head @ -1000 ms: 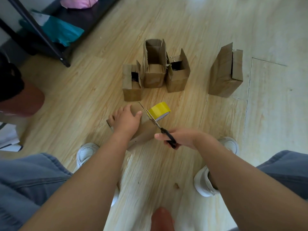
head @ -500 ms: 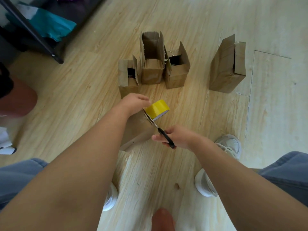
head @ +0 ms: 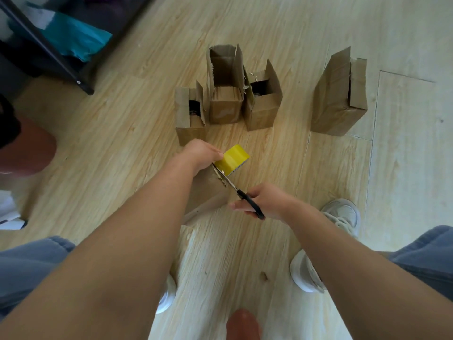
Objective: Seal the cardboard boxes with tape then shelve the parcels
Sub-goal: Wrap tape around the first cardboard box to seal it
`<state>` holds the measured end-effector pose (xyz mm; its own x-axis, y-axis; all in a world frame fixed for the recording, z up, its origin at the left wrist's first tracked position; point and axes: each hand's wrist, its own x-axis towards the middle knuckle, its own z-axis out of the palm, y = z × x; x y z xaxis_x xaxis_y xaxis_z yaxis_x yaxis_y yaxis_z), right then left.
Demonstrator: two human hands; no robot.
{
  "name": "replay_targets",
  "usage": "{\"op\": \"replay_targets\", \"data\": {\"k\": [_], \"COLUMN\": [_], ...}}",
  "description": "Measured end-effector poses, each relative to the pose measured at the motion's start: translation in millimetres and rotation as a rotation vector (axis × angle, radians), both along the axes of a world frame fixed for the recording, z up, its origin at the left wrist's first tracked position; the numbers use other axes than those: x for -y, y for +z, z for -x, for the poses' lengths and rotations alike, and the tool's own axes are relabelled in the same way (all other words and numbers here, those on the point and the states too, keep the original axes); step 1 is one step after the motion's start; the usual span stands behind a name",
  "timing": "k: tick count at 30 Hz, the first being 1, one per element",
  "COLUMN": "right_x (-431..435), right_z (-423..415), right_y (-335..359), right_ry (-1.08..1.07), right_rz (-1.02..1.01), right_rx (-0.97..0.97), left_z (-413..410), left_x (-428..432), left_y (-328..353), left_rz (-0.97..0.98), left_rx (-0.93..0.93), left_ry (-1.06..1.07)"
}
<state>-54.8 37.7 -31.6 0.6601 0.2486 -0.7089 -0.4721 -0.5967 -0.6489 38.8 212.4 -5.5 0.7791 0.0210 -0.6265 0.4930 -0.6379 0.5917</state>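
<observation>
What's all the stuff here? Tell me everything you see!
open brown cardboard boxes: four, brown, standing on the floor; three together, one apart on the right
closed brown cardboard box: one, brown, beneath the hands
yellow tape roll: one, yellow, above that box
black-handled metal scissors: one, blades at the roll
black metal shelf: one, black, top left
teal plastic bag: one, teal, on the shelf
pale wooden floor: one, light wood, everywhere
white shoes: two, white, near the bottom
left hand: one, grips the roll
right hand: one, holds the scissors
</observation>
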Motion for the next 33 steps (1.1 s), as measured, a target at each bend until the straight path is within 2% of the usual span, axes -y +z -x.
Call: {"op": "replay_targets", "data": {"k": [3,10,13,23,27,33], "right_x": [1.0,-2.9,-1.7,0.5,5.2,18.1], "right_z": [-0.7,-1.3,-0.9,-7.1,3.7,16.5], "right_y": [3.4,10.9,10.0,4.8,-8.2,-28.9], "right_ry": [0.005,0.093,0.160,0.180,0.210,0.224], "right_rz": [0.007,0.012,0.091,0.200,0.289,0.479], "right_rx": [-0.006,-0.059,-0.020,-0.017,-0.066,-0.185], "left_z": [0.1,-1.9,-2.0,-3.1,-6.4,-7.5], "left_x": [-3.1,-11.8,-14.1,-14.3,-18.0,-21.5], "left_y": [-5.2,-21.7,-24.2,-27.9,-27.3,-33.5], "left_rz": [0.038,-0.019,0.017,0.048,0.092,0.100], "left_rx": [0.003,0.034,0.038,0.098,0.089,0.110], "left_ry": [0.020,0.031,0.010,0.081,0.170,0.144]}}
